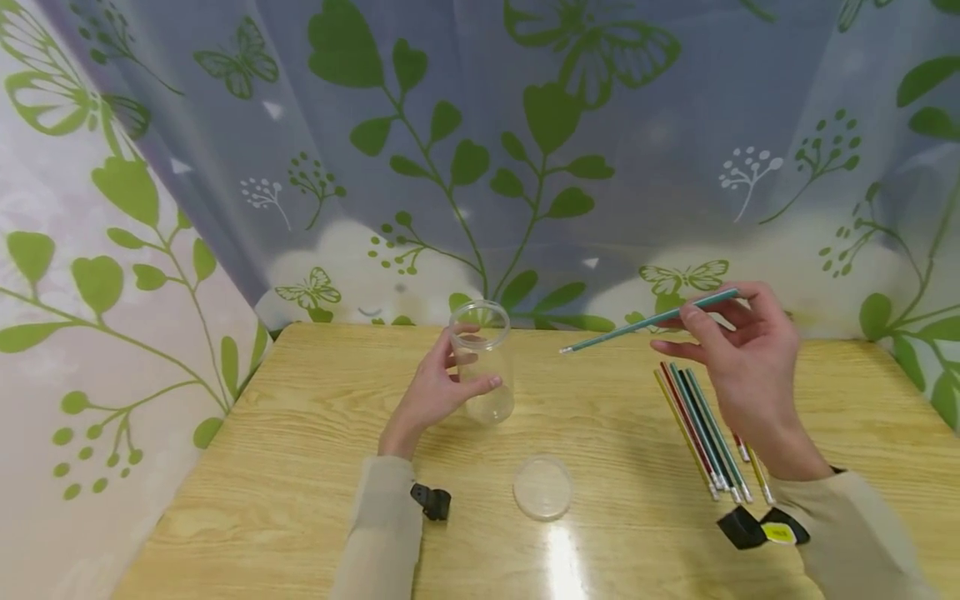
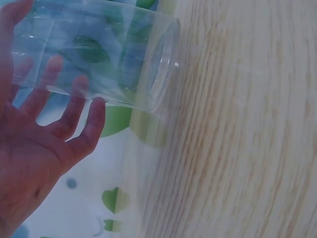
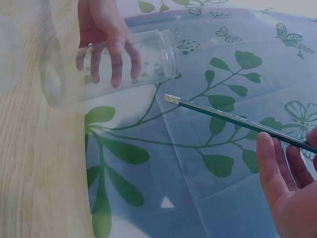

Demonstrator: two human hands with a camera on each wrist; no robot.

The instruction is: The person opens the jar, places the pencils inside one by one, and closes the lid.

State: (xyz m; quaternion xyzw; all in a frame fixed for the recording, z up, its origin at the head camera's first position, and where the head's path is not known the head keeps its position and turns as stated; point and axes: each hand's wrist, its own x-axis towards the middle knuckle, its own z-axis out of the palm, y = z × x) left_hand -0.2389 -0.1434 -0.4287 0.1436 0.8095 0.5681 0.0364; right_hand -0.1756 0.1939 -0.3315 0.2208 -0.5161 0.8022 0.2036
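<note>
My left hand (image 1: 438, 383) grips a clear plastic jar (image 1: 491, 392) round its side, thumb in front and fingers behind. The jar stands upright with its open mouth facing up, and the left wrist view shows its bottom by the tabletop. Between thumb and fingers, my right hand (image 1: 753, 367) pinches a green pencil (image 1: 622, 330) in the air, to the right of the jar. Its white eraser end points left toward the jar's mouth, apart from it. Under the right hand lies a bunch of pencils (image 1: 686, 429) in several colours, partly hidden by that hand.
A round clear lid (image 1: 543, 488) lies flat on the wooden table (image 1: 285, 467), in front of the jar. Behind the table's far edge hangs a curtain (image 1: 675, 192) printed with leaves and butterflies. Black straps with small mounts are on both wrists.
</note>
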